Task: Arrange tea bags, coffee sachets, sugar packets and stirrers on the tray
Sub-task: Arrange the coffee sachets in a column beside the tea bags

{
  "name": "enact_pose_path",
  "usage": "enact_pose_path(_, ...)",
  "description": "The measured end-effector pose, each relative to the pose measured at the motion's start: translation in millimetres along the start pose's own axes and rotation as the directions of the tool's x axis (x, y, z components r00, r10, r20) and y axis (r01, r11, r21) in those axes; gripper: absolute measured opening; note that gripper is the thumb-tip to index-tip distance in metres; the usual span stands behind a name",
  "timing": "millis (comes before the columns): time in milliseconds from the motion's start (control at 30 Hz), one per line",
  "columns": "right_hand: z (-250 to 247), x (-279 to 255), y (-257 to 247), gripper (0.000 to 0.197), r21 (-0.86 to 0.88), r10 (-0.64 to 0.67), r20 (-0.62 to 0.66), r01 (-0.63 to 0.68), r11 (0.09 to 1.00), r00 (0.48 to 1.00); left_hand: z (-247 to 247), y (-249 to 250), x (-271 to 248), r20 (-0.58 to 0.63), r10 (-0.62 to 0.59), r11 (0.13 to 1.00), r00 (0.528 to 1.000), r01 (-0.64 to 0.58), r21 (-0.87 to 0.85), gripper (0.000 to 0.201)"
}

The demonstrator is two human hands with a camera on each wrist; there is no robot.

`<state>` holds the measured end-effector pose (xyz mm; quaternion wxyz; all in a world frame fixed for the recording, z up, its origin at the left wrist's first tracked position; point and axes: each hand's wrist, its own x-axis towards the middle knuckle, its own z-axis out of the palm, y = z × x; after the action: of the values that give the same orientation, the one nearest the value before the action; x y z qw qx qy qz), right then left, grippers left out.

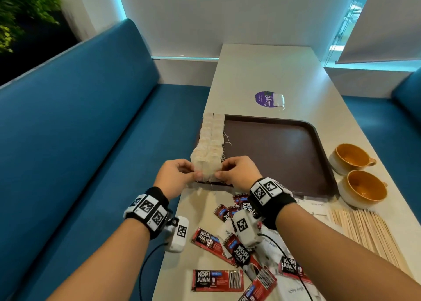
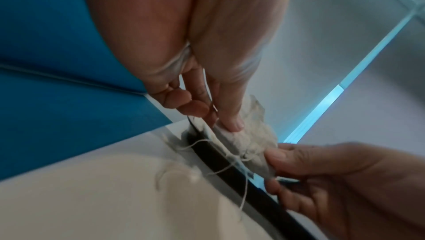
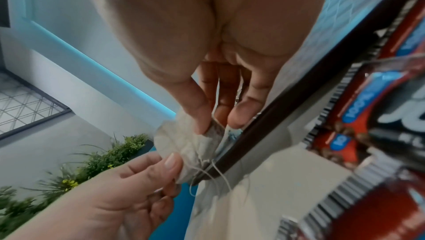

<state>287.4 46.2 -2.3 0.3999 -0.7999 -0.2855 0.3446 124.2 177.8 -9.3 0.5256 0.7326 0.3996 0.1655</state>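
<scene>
Both my left hand [image 1: 176, 177] and right hand [image 1: 239, 172] pinch one pale paper tea bag [image 1: 208, 172] at the dark brown plastic tray [image 1: 284, 155]'s lower-left rim.

The head view looks down and forward along the table [image 1: 273, 73], hands at 6 o'clock. Both wrist views sit close under the palms, sharing the tea bag [image 2: 248, 140] and tray [image 3: 264, 131] rim.

Matt tray [image 1: 284, 146], wood stirrers [image 1: 364, 230]
</scene>
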Motion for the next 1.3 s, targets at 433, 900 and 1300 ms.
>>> enact_pose_path(433,8,10,-1,0.041,-0.058,0.018,-0.12,-0.025,0.998,0.993,10,-3,11,-0.103,0.055,0.976,0.993,-0.032,0.214,0.026)
enact_pose_path(900,17,8,4,0.044,-0.153,-0.035,-0.129,0.015,0.988,0.991,13,3,11,-0.088,0.005,0.969,0.996,0.017,0.246,0.033)
enact_pose_path(1300,13,16,0,0.046,-0.119,0.061,-0.166,-0.081,0.99,0.984,10,-4,15,-0.109,-0.008,0.984,0.994,0.028,0.178,0.047)
